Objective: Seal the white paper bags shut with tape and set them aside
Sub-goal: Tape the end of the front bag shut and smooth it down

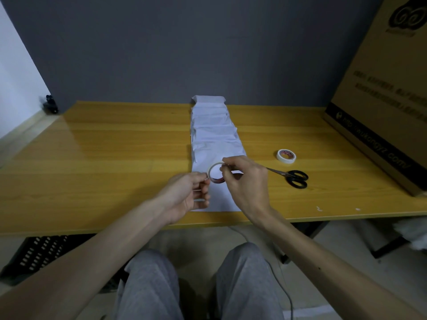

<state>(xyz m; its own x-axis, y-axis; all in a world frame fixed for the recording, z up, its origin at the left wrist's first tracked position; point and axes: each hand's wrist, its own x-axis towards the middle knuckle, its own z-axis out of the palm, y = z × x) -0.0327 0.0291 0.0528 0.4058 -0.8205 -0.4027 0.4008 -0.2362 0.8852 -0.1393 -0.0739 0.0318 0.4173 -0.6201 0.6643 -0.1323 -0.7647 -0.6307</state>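
Note:
Several white paper bags (215, 132) lie overlapped in a row down the middle of the wooden table (104, 153), from the back wall to the front edge. Above the nearest bag my right hand (245, 181) holds a small roll of tape (216, 175) upright, fingers curled round its rim. My left hand (191, 195) is at the roll's left side, its thumb and finger pinching at the roll's left edge, where the tape end seems to be. A second roll of white tape (286, 155) lies flat to the right.
Black-handled scissors (293, 177) lie right of my right hand. A large cardboard box (381, 95) stands on the table's right side. A small black object (49, 103) sits at the back left corner. A black crate (34, 252) is under the table.

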